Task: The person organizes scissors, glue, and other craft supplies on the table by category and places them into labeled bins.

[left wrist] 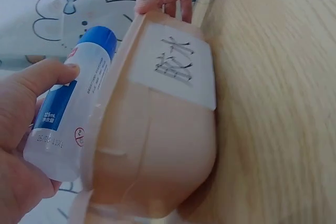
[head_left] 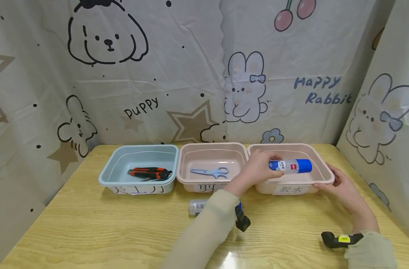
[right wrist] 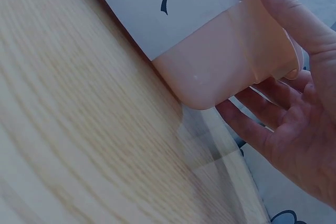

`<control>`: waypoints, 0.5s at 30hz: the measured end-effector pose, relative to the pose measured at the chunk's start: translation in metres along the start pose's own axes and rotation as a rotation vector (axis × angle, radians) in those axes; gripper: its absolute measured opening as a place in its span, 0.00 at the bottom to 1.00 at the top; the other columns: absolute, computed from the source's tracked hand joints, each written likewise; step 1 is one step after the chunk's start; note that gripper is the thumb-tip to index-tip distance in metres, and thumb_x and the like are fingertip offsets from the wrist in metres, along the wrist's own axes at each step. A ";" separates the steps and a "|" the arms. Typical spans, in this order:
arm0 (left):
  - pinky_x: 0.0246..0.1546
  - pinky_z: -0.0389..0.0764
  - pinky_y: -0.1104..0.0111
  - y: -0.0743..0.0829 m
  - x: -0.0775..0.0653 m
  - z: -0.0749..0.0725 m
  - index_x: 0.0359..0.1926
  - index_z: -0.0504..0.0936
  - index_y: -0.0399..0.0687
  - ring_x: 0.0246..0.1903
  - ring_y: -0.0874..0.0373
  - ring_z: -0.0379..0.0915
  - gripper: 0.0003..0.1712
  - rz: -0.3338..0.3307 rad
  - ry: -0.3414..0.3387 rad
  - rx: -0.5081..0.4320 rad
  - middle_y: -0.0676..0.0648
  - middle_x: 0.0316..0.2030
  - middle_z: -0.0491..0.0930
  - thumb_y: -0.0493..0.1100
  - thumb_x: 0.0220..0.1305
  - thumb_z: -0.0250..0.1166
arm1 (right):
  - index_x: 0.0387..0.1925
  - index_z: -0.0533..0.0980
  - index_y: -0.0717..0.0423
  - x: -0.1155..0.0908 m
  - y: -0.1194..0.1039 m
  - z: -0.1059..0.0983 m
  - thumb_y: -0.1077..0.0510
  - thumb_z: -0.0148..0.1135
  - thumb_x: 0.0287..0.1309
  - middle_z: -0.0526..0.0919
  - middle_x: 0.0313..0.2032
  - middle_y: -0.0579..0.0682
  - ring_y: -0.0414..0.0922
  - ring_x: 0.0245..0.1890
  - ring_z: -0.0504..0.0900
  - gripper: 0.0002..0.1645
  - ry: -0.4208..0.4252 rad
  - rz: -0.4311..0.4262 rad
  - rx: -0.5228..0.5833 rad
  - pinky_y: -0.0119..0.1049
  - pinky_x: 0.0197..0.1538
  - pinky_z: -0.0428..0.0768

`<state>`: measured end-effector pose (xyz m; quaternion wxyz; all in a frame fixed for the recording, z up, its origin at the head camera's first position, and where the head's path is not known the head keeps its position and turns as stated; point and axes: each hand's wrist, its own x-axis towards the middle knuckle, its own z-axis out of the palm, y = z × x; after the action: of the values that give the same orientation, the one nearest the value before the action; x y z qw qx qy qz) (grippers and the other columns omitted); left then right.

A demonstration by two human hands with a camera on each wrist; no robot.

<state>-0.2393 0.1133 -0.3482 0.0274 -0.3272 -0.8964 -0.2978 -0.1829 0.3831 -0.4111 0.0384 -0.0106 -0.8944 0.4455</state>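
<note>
My left hand grips a clear glue bottle with a blue cap and blue label. The bottle lies sideways over the opening of the right-hand pink bin. A white paper label with handwritten characters is on the bin's front. At the bin's right front corner, my right hand holds it, thumb at the front rim and fingers along the side wall. A second bottle lies on the table, partly hidden behind my left sleeve.
A blue bin on the left holds red-and-black utility knives. In the middle pink bin lies a pair of light blue scissors. All three bins stand in a row on the wooden table, before a printed cloth backdrop.
</note>
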 end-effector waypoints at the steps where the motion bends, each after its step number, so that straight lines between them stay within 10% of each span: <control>1: 0.47 0.66 0.73 0.000 0.002 0.003 0.51 0.77 0.57 0.46 0.66 0.63 0.23 -0.005 -0.001 0.000 0.60 0.46 0.78 0.54 0.52 0.66 | 0.71 0.39 0.51 0.000 0.000 0.000 0.49 0.62 0.54 0.51 0.65 0.68 0.39 0.54 0.63 0.54 -0.002 0.003 -0.002 0.15 0.40 0.69; 6: 0.52 0.63 0.69 -0.002 0.007 0.015 0.53 0.76 0.57 0.48 0.65 0.63 0.24 -0.028 -0.018 0.016 0.60 0.48 0.77 0.55 0.55 0.64 | 0.71 0.39 0.52 0.000 0.000 0.000 0.48 0.62 0.54 0.51 0.66 0.68 0.51 0.57 0.62 0.54 -0.009 0.013 -0.005 0.16 0.40 0.69; 15: 0.51 0.66 0.70 -0.005 0.009 0.026 0.53 0.76 0.62 0.48 0.63 0.65 0.23 -0.097 -0.036 0.111 0.62 0.46 0.77 0.56 0.55 0.64 | 0.71 0.39 0.50 -0.002 -0.002 -0.001 0.49 0.62 0.55 0.51 0.65 0.68 0.30 0.50 0.62 0.53 -0.005 -0.001 0.013 0.14 0.39 0.67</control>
<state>-0.2453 0.1296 -0.3700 0.0147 -0.2869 -0.9266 -0.2428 -0.1804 0.3823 -0.4094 0.0363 -0.0087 -0.8915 0.4515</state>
